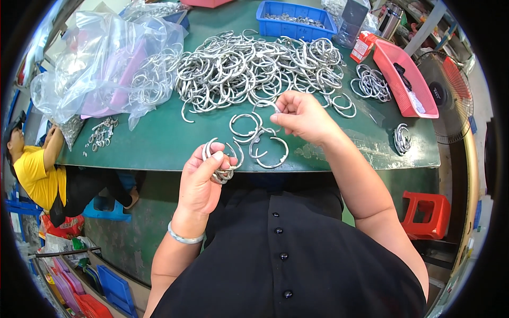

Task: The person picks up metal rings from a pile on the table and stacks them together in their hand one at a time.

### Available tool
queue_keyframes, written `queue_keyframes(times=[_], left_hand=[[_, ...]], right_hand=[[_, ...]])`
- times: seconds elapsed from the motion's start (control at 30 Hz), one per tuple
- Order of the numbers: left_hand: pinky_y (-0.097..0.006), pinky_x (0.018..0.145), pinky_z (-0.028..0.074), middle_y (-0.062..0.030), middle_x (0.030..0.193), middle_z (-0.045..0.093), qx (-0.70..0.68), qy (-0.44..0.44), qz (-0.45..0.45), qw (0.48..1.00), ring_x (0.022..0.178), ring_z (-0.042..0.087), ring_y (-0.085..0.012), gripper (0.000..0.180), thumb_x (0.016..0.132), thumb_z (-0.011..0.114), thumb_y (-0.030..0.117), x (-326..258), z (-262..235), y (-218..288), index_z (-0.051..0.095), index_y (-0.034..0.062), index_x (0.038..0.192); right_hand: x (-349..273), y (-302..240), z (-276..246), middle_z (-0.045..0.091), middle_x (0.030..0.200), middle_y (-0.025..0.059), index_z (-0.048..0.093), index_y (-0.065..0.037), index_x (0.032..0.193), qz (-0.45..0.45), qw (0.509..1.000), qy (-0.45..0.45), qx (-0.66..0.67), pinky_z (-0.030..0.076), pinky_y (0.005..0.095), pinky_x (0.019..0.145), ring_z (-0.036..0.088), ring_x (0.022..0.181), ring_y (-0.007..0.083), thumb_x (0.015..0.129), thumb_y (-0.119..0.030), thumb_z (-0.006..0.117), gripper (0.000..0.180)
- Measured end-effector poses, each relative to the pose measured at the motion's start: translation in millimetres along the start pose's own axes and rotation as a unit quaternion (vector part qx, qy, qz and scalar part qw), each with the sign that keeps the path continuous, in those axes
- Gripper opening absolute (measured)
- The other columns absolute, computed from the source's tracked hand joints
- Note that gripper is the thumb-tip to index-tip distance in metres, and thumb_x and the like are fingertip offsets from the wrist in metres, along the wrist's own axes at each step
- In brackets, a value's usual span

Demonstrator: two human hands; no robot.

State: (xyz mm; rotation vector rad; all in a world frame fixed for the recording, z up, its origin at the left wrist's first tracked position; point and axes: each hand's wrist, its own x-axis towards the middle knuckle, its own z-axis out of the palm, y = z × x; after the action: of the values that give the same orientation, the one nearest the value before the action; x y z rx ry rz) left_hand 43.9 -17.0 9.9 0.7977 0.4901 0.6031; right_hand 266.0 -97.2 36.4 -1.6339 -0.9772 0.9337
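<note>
My left hand [200,180] is closed around several open-ended silver metal rings [224,174], held just over the table's near edge. A pinch of thumb and forefinger on my right hand [304,116] grips one silver ring [263,103] at the front of a big pile of similar rings [249,66]. Between my hands, a few loose rings [286,153] lie on the green table [159,151], some overlapping. Part of the ring in my right hand is hidden by the fingers.
Clear plastic bags [106,58] cover the left side, beside small metal pieces [102,133]. A blue bin [297,33] stands behind the pile; a pink basket [405,79] and a fan [442,95] are at right. A person in yellow [40,180] works at far left. A red stool [427,214] is below.
</note>
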Motion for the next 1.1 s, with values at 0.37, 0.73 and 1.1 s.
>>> queue_keyframes(times=[0.37,0.73,1.1], left_hand=[[-0.032,0.075,0.047,-0.0056,0.071,0.055,-0.007,-0.002,0.012,1.000,0.077,0.057,-0.0199,0.014,0.082,0.053,0.007,1,-1,-2,0.054,0.0040,0.096],[-0.031,0.077,0.046,-0.0053,0.070,0.058,-0.020,0.015,0.009,1.000,0.072,0.058,-0.0171,0.012,0.081,0.053,0.002,-1,3,0,0.054,0.0027,0.093],[-0.031,0.075,0.045,-0.0059,0.070,0.057,-0.021,0.012,0.016,1.000,0.073,0.058,-0.0182,0.012,0.081,0.052,0.001,-3,0,3,0.054,0.0020,0.093]], right_hand=[[-5,12,-19,0.054,0.063,-0.0010,0.050,-0.006,0.080,-0.004,0.985,0.008,0.171,0.034,0.0159,0.040,0.046,0.046,0.0032,0.074,-0.009,0.065,0.016],[-18,-4,-51,0.053,0.060,-0.0027,0.056,-0.003,0.084,0.028,0.993,-0.108,0.024,0.034,0.0180,0.043,0.044,0.048,0.0036,0.070,-0.009,0.066,0.018],[-19,14,-56,0.051,0.063,-0.0033,0.055,0.001,0.095,0.086,0.976,-0.192,0.062,0.030,0.0162,0.042,0.042,0.048,0.0014,0.068,0.000,0.066,0.029]])
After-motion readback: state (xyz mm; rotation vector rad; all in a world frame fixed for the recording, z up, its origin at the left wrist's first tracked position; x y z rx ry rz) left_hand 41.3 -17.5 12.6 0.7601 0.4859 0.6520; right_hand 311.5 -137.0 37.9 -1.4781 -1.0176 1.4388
